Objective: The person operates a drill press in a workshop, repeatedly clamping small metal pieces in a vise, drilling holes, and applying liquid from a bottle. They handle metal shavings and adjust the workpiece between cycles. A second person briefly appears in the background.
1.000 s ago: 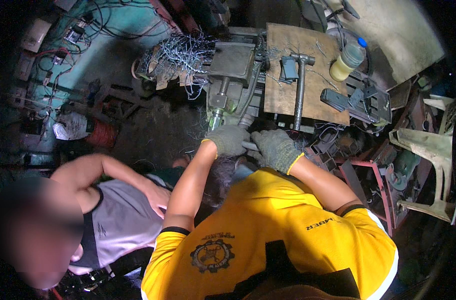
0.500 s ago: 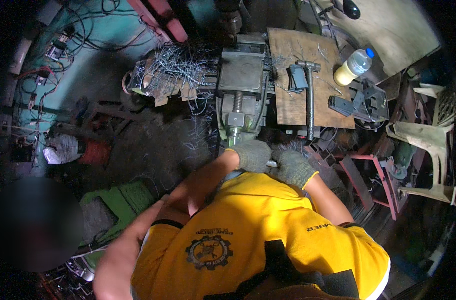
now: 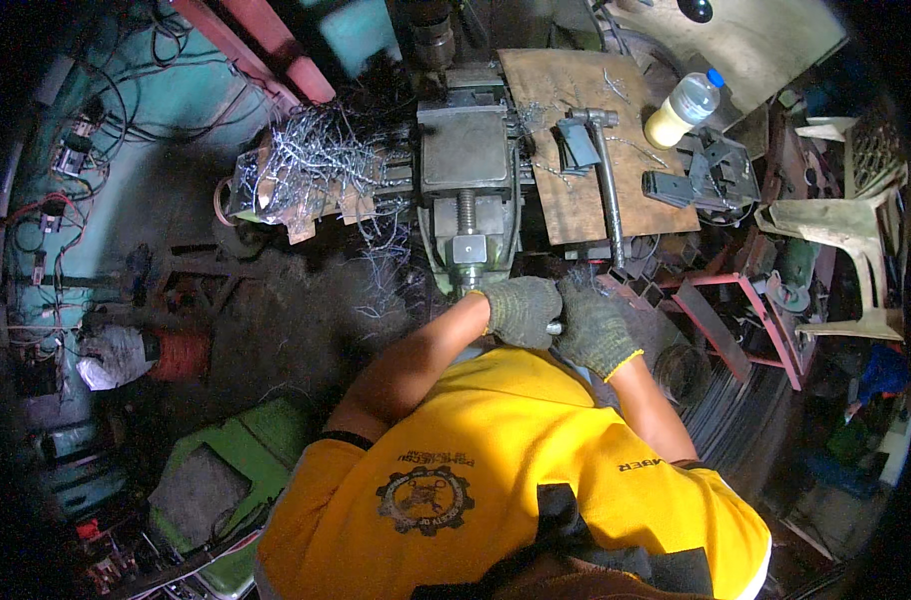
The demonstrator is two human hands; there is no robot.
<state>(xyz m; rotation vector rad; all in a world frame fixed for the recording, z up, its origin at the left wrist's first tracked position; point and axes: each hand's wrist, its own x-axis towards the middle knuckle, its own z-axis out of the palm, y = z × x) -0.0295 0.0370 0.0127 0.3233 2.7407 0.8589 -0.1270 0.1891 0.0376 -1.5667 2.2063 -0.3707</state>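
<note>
My left hand [image 3: 523, 311], in a grey-green knitted glove, is closed at the near end of a drill-press vise [image 3: 464, 160], just below its screw. Beside it, my right hand [image 3: 598, 326] wears a matching glove with a yellow cuff and is curled too. A short, shiny metal end [image 3: 554, 328] peeks out between the two gloves; the rest of what they hold is hidden by the gloves. The vise's threaded screw [image 3: 466, 210] runs from its jaw block toward my hands.
Tangled metal shavings [image 3: 321, 150] heap left of the vise. On a wooden board [image 3: 646, 200] to its right lie a hammer [image 3: 608, 190], dark flat plates [image 3: 578, 146] and a bottle [image 3: 684, 110] of yellowish liquid. A plastic chair [image 3: 846, 225] and a pink metal frame [image 3: 766, 320] stand at right.
The view has shifted, and the bench appears further left and higher. Another person's bare arm and blurred head at lower left are gone from view. My gloved hands stay close together by the vise.
</note>
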